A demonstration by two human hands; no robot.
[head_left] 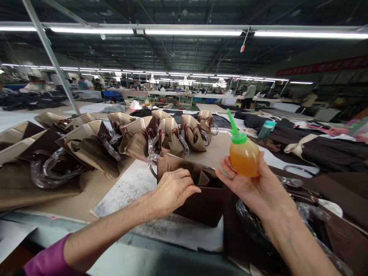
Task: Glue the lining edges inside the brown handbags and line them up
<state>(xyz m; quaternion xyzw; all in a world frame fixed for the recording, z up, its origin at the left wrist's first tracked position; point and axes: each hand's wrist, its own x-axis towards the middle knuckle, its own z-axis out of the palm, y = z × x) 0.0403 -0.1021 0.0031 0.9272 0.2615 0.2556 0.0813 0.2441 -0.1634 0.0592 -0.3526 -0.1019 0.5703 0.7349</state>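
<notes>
A brown handbag (201, 203) stands on the worktable in front of me, its top open and its light lining partly showing. My left hand (174, 189) is closed at the bag's near top edge, with the fingertips hidden inside the opening. Raised at the right of the bag, my right hand (253, 184) grips a round squeeze bottle (243, 156) with a green cap and spout. Amber liquid fills much of the bottle, and its spout points up and to the left. A stained white sheet (126, 188) lies under the bag.
Several open handbags (169, 134) with plastic-wrapped handles stand behind and to the left. A teal-capped bottle (266, 130) stands on the right among dark fabric pieces (324, 153). A metal post (53, 57) rises at the left. People work at far tables.
</notes>
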